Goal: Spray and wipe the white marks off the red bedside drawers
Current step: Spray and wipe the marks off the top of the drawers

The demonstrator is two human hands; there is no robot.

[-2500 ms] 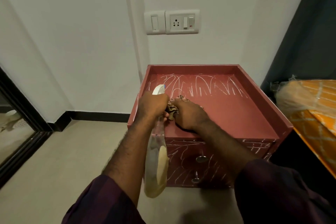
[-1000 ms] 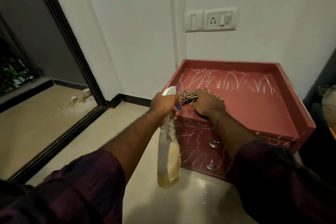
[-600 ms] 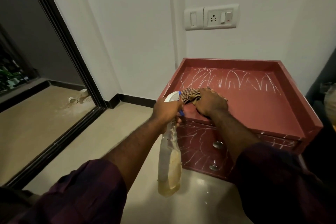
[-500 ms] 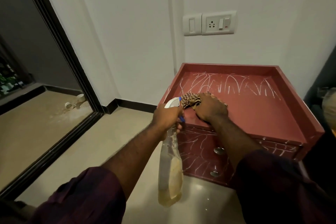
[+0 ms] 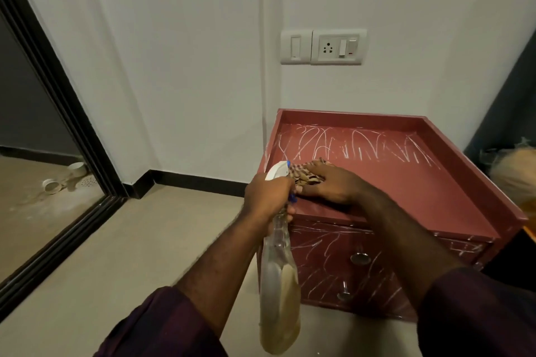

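White wall (image 5: 188, 66) corner, red bedside drawers (image 5: 406, 197) against it. Left grip (image 5: 268, 194) is clenched round the spray bottle (image 5: 278, 284), and right grip (image 5: 333, 185) is flat on the cloth (image 5: 304, 175) just beside it. The top looks clean round the grips. White marks (image 5: 362, 148) beyond them and on the drawer fronts (image 5: 327, 243) below are still to do, so I'd guess it's under halfway.
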